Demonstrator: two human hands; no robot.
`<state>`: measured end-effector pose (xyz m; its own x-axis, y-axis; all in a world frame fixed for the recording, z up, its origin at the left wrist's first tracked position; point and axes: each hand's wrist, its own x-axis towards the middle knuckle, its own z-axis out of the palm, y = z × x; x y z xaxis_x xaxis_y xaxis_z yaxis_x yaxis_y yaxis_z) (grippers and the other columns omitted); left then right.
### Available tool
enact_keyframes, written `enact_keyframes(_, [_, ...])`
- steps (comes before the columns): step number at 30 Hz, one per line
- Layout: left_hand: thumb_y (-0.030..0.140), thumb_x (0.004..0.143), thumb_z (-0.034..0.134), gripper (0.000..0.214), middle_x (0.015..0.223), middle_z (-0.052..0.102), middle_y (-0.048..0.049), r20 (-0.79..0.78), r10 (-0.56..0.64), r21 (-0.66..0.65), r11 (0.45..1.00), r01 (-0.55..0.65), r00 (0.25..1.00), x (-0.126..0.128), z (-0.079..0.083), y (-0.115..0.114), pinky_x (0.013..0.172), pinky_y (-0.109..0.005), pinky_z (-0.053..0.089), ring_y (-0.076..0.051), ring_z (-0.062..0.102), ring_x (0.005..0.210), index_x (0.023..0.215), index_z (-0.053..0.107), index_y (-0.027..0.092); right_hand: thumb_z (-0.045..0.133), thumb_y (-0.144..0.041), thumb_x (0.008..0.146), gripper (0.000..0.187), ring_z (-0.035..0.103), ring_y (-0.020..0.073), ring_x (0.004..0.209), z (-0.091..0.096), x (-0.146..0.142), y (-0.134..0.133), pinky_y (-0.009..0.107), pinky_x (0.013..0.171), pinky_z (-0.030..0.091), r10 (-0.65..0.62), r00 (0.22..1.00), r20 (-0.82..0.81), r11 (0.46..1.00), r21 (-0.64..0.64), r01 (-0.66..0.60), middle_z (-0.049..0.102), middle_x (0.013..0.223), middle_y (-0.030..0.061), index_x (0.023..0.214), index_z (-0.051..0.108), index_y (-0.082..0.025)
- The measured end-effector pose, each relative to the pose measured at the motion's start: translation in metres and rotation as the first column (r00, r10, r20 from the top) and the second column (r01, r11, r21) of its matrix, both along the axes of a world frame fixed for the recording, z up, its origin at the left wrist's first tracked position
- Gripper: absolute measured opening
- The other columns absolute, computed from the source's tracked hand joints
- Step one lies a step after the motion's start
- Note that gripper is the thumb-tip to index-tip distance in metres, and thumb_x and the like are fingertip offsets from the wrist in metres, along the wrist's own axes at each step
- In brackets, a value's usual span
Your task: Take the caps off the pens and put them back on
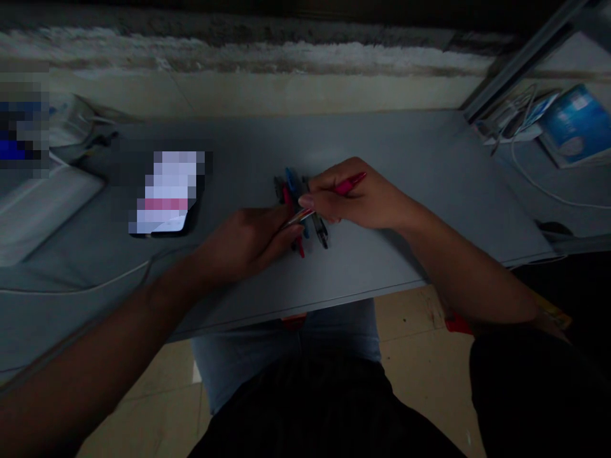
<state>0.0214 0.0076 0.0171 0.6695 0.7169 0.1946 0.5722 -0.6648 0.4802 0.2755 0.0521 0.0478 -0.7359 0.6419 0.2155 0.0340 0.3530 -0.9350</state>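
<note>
On a grey table [405, 165], my right hand [356, 200] is closed around a red pen [351, 185], its metal tip pointing down and left toward my left hand. Resting on the table, my left hand [248, 245] has its fingers curled and pinching the tip end of that pen. Just behind and under both hands lies a small cluster of pens [298, 210], blue, red and dark ones, partly hidden by my fingers.
A phone with a lit screen [167, 194] lies left of the hands. A white cable [95, 283] runs along the table's left front. A blue box [577, 124] and cables sit at the far right. A white object [38, 210] lies at the left edge.
</note>
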Motion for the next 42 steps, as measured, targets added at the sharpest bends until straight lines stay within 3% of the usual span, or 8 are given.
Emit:
enact_keyframes(9, [0.054,0.125,0.034,0.055,0.069,0.066,0.0002,0.083,-0.111,-0.108,0.987,0.12,0.99,-0.006,0.003,0.001,0.059,-0.03,0.048,-0.016,0.059,0.052,0.095,0.068,0.023,0.089,-0.038,0.096,0.034,0.052,0.007,0.073,-0.003,0.008,0.012,0.021,0.069,0.042,0.134,0.991,0.004,0.991,0.022,-0.134,0.058,0.081,-0.0066,0.091,0.062,-0.018])
enact_keyframes(12, [0.053,0.126,0.033,0.052,0.079,0.072,-0.0012,0.059,-0.059,-0.103,0.993,0.065,0.997,-0.008,0.005,0.002,0.064,-0.03,0.051,-0.017,0.067,0.062,0.106,0.07,0.022,0.09,-0.047,0.094,0.039,0.06,0.0086,0.077,0.0,0.011,0.013,0.021,0.071,0.047,0.086,0.996,0.011,0.996,-0.04,-0.086,0.066,0.087,-0.0044,0.1,0.065,-0.018])
enact_keyframes(16, [0.057,0.123,0.036,0.05,0.086,0.078,-0.0055,-0.027,-0.007,-0.035,0.999,0.006,1.0,-0.007,0.002,0.005,0.066,-0.034,0.051,-0.023,0.073,0.069,0.122,0.072,0.022,0.08,-0.054,0.103,0.042,0.058,0.0101,0.064,0.001,0.008,0.012,0.024,0.063,0.046,-0.045,0.998,0.053,0.995,-0.092,0.05,0.063,0.071,-0.0037,0.086,0.063,-0.02])
enact_keyframes(22, [0.053,0.123,0.037,0.048,0.098,0.082,-0.0069,-0.038,0.064,0.023,0.998,-0.063,0.997,-0.008,-0.001,0.006,0.072,-0.034,0.056,-0.026,0.079,0.079,0.137,0.07,0.021,0.089,-0.053,0.096,0.042,0.057,0.0124,0.066,0.001,0.007,0.012,0.026,0.063,0.045,-0.176,0.983,0.05,0.984,-0.025,0.178,0.065,0.073,-0.0019,0.084,0.066,-0.02])
enact_keyframes(28, [0.049,0.126,0.027,0.054,0.112,0.083,-0.011,0.015,0.061,0.051,0.997,-0.062,0.998,-0.01,0.002,0.009,0.085,-0.035,0.06,-0.024,0.08,0.092,0.132,0.07,0.017,0.092,-0.038,0.093,0.028,0.069,0.0204,0.098,0.005,0.009,0.006,0.032,0.087,0.057,-0.165,0.984,0.068,0.969,0.195,0.149,0.074,0.103,0.0049,0.099,0.072,-0.02])
enact_keyframes(31, [0.054,0.126,0.027,0.057,0.106,0.083,-0.0106,0.002,0.067,0.05,0.996,-0.067,0.998,-0.007,-0.001,0.009,0.078,-0.035,0.058,-0.024,0.079,0.085,0.129,0.07,0.017,0.088,-0.043,0.098,0.033,0.069,0.0169,0.087,0.003,0.008,0.006,0.029,0.08,0.056,-0.235,0.969,0.076,0.968,0.104,0.226,0.073,0.095,0.0004,0.114,0.069,-0.022])
enact_keyframes(36, [0.053,0.126,0.028,0.053,0.098,0.081,-0.0077,0.011,0.091,0.055,0.994,-0.092,0.996,-0.005,-0.004,0.008,0.072,-0.032,0.055,-0.021,0.076,0.075,0.131,0.067,0.017,0.074,-0.056,0.11,0.041,0.06,0.0139,0.067,-0.004,0.01,0.011,0.028,0.069,0.052,-0.275,0.951,0.138,0.96,0.095,0.264,0.065,0.073,-0.0008,0.09,0.067,-0.021])
enact_keyframes(42, [0.051,0.126,0.032,0.044,0.101,0.082,-0.0046,0.02,0.173,0.071,0.982,-0.174,0.985,-0.007,-0.004,0.011,0.071,-0.029,0.055,-0.02,0.078,0.078,0.133,0.065,0.022,0.086,-0.054,0.102,0.039,0.072,0.0187,0.092,-0.012,0.014,0.019,0.03,0.08,0.059,-0.236,0.969,0.068,0.939,0.272,0.21,0.078,0.102,0.0028,0.12,0.072,-0.022])
